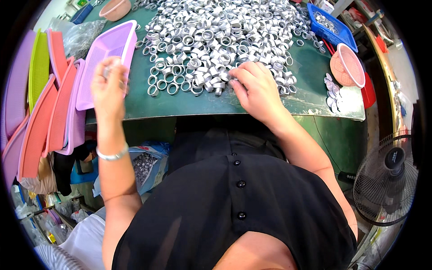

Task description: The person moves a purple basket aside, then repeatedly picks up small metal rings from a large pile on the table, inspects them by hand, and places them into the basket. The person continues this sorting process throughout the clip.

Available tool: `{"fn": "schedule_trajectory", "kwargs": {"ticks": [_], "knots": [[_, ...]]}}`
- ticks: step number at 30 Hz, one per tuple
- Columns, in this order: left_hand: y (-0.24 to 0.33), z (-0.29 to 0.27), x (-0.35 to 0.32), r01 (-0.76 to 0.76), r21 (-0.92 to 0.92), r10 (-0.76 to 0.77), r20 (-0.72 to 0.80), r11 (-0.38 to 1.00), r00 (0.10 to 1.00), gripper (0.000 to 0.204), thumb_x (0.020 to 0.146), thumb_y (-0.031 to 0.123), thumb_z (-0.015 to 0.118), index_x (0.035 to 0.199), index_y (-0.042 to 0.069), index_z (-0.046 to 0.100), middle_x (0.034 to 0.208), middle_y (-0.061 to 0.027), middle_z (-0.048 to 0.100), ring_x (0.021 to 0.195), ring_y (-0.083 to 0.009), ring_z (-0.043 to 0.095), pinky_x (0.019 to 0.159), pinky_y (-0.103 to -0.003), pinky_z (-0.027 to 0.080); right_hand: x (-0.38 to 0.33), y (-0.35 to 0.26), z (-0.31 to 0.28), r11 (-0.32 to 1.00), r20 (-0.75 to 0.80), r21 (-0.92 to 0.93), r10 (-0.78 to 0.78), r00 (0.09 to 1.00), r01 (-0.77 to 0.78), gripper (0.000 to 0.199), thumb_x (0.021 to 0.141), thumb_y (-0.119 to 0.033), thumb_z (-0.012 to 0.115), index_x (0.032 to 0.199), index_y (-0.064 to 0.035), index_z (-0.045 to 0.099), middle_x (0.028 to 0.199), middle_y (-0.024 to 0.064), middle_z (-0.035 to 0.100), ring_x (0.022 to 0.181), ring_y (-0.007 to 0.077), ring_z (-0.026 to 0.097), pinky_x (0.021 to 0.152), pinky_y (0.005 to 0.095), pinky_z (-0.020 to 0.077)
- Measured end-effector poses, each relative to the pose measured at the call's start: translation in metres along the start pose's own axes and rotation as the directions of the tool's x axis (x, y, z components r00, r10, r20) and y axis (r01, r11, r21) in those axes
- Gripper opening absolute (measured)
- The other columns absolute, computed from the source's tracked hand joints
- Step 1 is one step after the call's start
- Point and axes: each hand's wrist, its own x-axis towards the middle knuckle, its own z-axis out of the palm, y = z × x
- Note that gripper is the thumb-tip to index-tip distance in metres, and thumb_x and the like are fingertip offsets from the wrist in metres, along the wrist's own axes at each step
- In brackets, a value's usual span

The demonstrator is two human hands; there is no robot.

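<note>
A heap of short silver-grey metal rings (225, 40) spreads over the far and middle part of a green worktop (207, 107), thinning to a loose scatter toward the near edge. The person's right hand (258, 90) is at the near fringe of that heap, thumb and forefinger bent toward each other against the rings; I cannot tell whether one is pinched between them. The left hand (109, 85) is raised in front of a shallow purple plastic tray (96, 63) at the worktop's left end, its fingers curled round a silvery piece (107, 71) that is too blurred to make out fully. A pale bangle (112, 155) circles the left wrist. Beyond the tray's left side lie a clear plastic bag (81, 38) and, farther off, a round peach basket (114, 10). Purple, green and coral baskets (38, 128) stand nested at far left. On the right, a blue basket (348, 39) holds more rings, and a pink round basket (337, 69) tilts just beside a small group of flat silvery discs (332, 92). A black fan (391, 189) stands at lower right.
</note>
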Motion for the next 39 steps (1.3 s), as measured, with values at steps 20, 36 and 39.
{"fn": "schedule_trajectory", "kwargs": {"ticks": [20, 36, 39], "knots": [[-0.014, 0.109, -0.063, -0.644, 0.557, 0.043, 0.738, 0.524, 0.674, 0.022, 0.08, 0.023, 0.06, 0.098, 0.01, 0.058, 0.079, -0.0112, 0.062, 0.072, -0.03, 0.061, 0.061, -0.039, 0.047, 0.005, 0.004, -0.01, 0.677, 0.233, 0.565, 0.417, 0.879, -0.471, 0.012, 0.077, -0.009, 0.065, 0.085, -0.0009, 0.062, 0.074, 0.0061, 0.061, 0.065, 0.0123, 0.056, 0.062, 0.026, 0.0453], [-0.046, 0.104, -0.064, -0.244, 0.042, 0.175, 0.58, 0.969, 0.796, 0.01, 0.082, -0.004, 0.057, 0.088, 0.003, 0.052, 0.077, -0.0016, 0.056, 0.069, -0.0072, 0.051, 0.062, -0.02, 0.042, -0.026, 0.001, -0.001, 0.134, 0.216, 0.95, 0.373, 0.902, -0.282, 0.033, 0.082, 0.006, 0.057, 0.113, 0.0011, 0.049, 0.102, 0.0087, 0.057, 0.09, 0.0135, 0.058, 0.082, 0.0267, 0.0462], [-0.038, 0.106, -0.07, -0.071, -0.193, 0.175, 0.602, 0.979, 0.779, 0.011, 0.085, -0.002, 0.055, 0.096, 0.002, 0.052, 0.096, -0.0034, 0.058, 0.081, -0.0065, 0.052, 0.072, -0.02, 0.043, -0.026, -0.002, -0.004, 0.19, 0.263, 0.928, 0.276, 0.924, -0.321, 0.034, 0.082, 0.009, 0.053, 0.115, 0.002, 0.048, 0.106, 0.0079, 0.055, 0.096, 0.0145, 0.056, 0.086, 0.0278, 0.045]]}}
